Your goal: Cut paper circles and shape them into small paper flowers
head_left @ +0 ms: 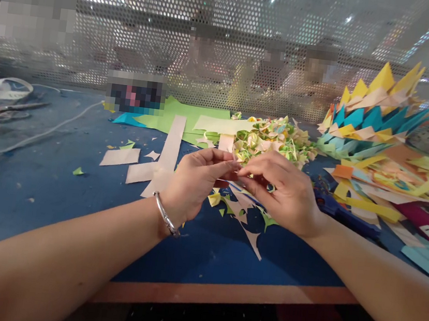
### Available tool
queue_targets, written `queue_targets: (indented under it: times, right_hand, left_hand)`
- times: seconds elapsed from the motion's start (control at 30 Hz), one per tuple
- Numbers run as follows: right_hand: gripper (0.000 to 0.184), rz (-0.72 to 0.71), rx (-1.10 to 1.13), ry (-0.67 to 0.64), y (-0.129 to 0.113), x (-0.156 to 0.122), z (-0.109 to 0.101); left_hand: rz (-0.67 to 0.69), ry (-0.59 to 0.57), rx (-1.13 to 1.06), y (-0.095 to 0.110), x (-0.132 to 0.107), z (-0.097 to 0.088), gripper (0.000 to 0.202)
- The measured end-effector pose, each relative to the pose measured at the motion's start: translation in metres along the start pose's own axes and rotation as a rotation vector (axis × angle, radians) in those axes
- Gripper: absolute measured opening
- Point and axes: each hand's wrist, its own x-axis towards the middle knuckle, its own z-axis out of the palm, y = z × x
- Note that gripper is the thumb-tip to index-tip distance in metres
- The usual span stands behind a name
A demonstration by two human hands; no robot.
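Observation:
My left hand [193, 179], with a silver bracelet [166, 214] at the wrist, is closed in a pinch above the table. Fingertip to fingertip with it is my right hand [285, 190], also pinching. Whatever they grip between them is small and mostly hidden by the fingers. Under and beside the hands lie pale pink paper strips [172, 142] and jagged paper offcuts [253, 241]. Just behind, a heap of small folded paper pieces [275, 139] in green, yellow and pink is piled up.
Green paper sheets [200, 112] lie at the back. On the right stand a layered spiky paper model [378, 115], loose coloured strips [377, 172] and a dark blue tool [348, 213]. A white cable [60, 128] crosses the blue table [56, 203]. A perforated metal screen [152, 33] rises behind.

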Motion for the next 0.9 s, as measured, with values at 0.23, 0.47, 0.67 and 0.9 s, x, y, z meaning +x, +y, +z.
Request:
queue_targets:
  times: [0.23, 0.47, 0.67, 0.9]
  right_hand:
    - [0.006, 0.182, 0.131, -0.019, 0.0023, 0.0023, 0.0003]
    - [0.007, 0.312, 0.3, -0.055, 0.0065, 0.0, 0.0015]
    - [0.012, 0.43, 0.338, -0.056, 0.0039, -0.0015, 0.0008]
    - [0.012, 0.474, 0.404, 0.015, 0.0016, -0.0017, 0.0021]
  left_hand:
    - [-0.09, -0.122, 0.119, 0.0006, -0.0006, 0.0004, 0.008]
    - [-0.107, -0.212, 0.146, 0.0016, -0.0032, -0.0023, 0.008]
    - [-0.145, -0.225, 0.159, 0.0045, -0.0044, -0.0012, 0.011]
    - [-0.168, -0.244, 0.15, 0.0085, -0.0067, -0.0013, 0.016]
